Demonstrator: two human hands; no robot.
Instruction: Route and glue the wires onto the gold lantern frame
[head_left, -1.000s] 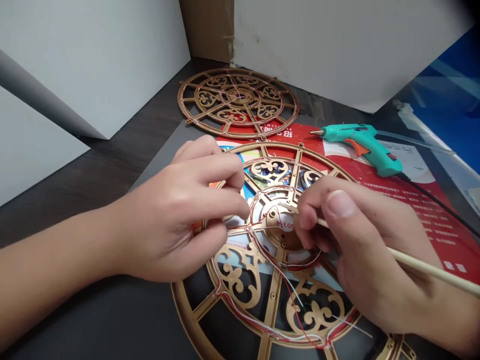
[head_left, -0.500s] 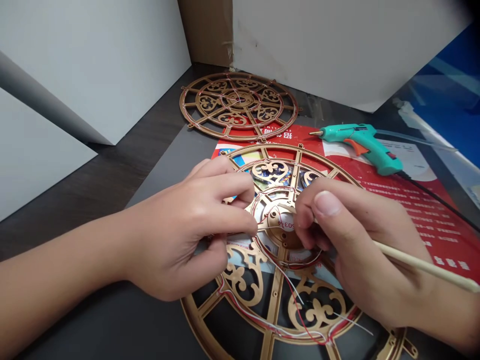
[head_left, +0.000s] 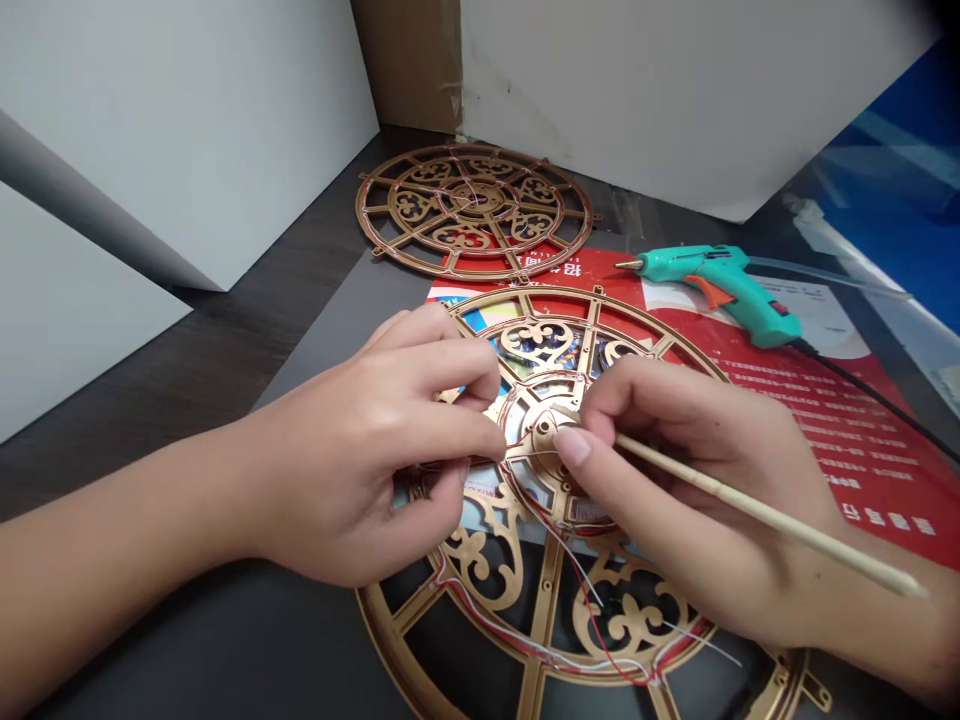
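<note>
A large gold openwork wheel frame [head_left: 551, 590] lies flat in front of me, strung with thin red and white wires [head_left: 592, 610]. My left hand [head_left: 375, 450] rests on its left side, fingers curled and pinching at the wire near the hub. My right hand [head_left: 690, 500] is closed on a thin wooden stick [head_left: 757, 515], whose tip and my thumb press at the round hub [head_left: 544, 425] in the middle. What the left fingertips grip is too small to make out.
A second, smaller gold wheel frame [head_left: 474, 210] lies further back. A teal hot glue gun [head_left: 720, 280] with a black cord rests at the right on a red printed sheet [head_left: 847, 410]. White boards [head_left: 187, 130] wall the dark table on the left and back.
My right hand has turned, so the thumb now stretches forward onto the hub and covers its label. The stick has tilted lower. My left hand has barely shifted.
</note>
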